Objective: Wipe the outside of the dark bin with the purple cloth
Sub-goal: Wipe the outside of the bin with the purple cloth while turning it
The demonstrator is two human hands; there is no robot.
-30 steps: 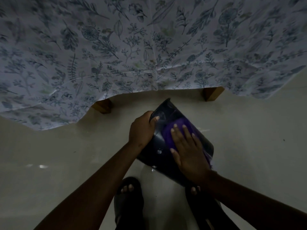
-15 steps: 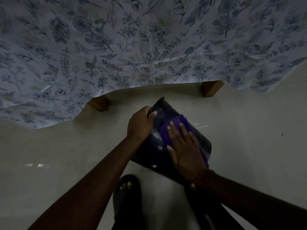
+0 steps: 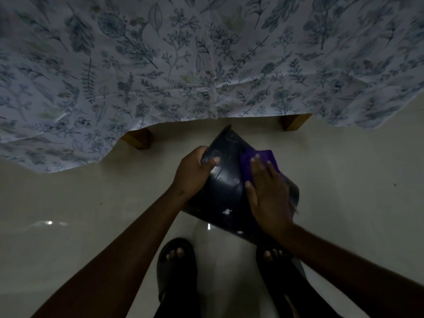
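The dark bin (image 3: pixel 226 187) is tilted in front of me above the pale floor, its glossy side facing up. My left hand (image 3: pixel 195 171) grips its left edge, thumb curled over the wall. My right hand (image 3: pixel 268 198) lies flat with straight fingers on the purple cloth (image 3: pixel 257 157), pressing it against the bin's right side. Only the cloth's far part shows beyond my fingertips; the rest is hidden under the palm.
A floral sheet (image 3: pixel 206 65) hangs over a bed across the top of the view, with two wooden legs (image 3: pixel 138 138) (image 3: pixel 293 121) just beyond the bin. My feet in dark sandals (image 3: pixel 176 267) stand on the pale floor (image 3: pixel 68 203) below the bin.
My right hand and the cloth have slid rightward and a little farther along the bin's side. More bare dark wall shows between my hands. The left hand keeps its grip.
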